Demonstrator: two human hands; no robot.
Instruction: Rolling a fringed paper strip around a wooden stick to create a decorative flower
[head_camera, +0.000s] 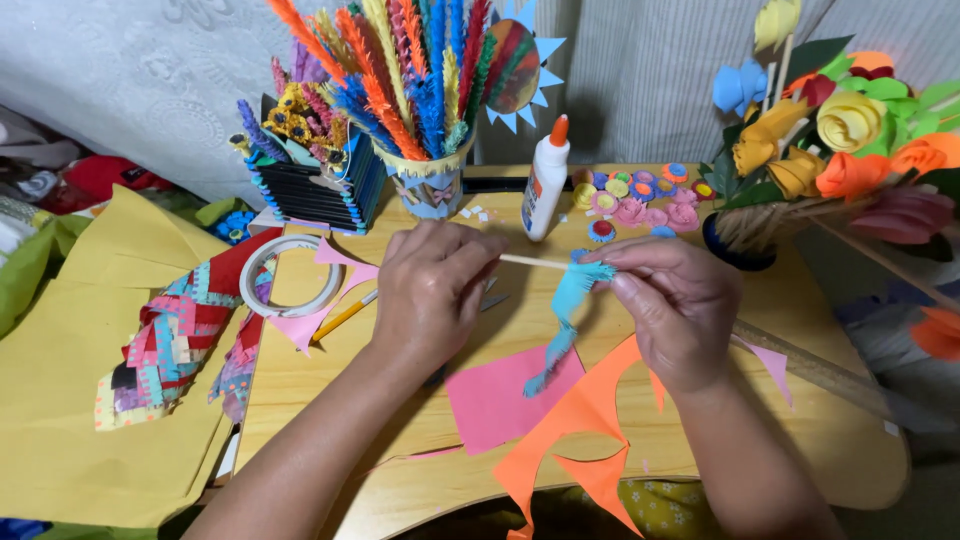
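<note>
Here, above the middle of the surface (820, 420), the left hand (432, 290) pinches a thin wooden stick (533, 262) in its fingers while the right hand (678, 305) pinches a fringed blue paper strip (566, 310) against the stick's tip.

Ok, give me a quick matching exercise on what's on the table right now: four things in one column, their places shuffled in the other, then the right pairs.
Things:
1. glue bottle
2. tape roll
3. blue fringed paper strip
4. pink paper sheet

Places:
A. lying flat at the table's left edge
B. hanging from the wooden stick held between the left hand and right hand
C. standing upright behind the hands
D. flat on the table below the hands, beside the orange cut paper

Pairs: 1-C, 2-A, 3-B, 4-D
</note>
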